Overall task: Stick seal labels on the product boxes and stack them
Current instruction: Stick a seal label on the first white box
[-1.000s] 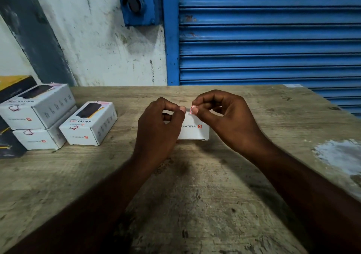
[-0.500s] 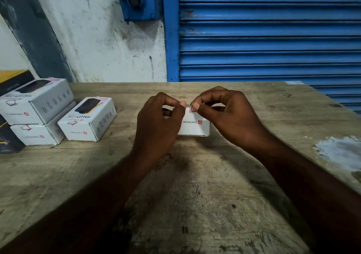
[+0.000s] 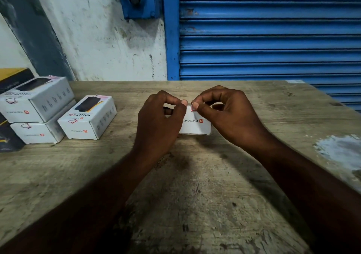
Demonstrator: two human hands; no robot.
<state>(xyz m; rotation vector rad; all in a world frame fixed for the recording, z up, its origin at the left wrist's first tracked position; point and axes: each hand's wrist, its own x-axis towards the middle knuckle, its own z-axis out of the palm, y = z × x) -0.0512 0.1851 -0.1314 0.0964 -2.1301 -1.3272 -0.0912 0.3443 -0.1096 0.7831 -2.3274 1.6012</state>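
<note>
Leftmost, two stacked boxes (image 3: 37, 105) sit on the wooden table (image 3: 195, 195) with a third box (image 3: 88, 117) just beside them. Toward the middle, the left hand (image 3: 160, 121) curls over the left end of a white product box (image 3: 197, 125) lying flat on the table, thumb and forefinger tips together near its top edge, though whether they grip it cannot be told. Just right, the right hand (image 3: 230, 117) pinches a small pink-edged seal label (image 3: 194, 107) between thumb and forefinger at that box's top edge.
</note>
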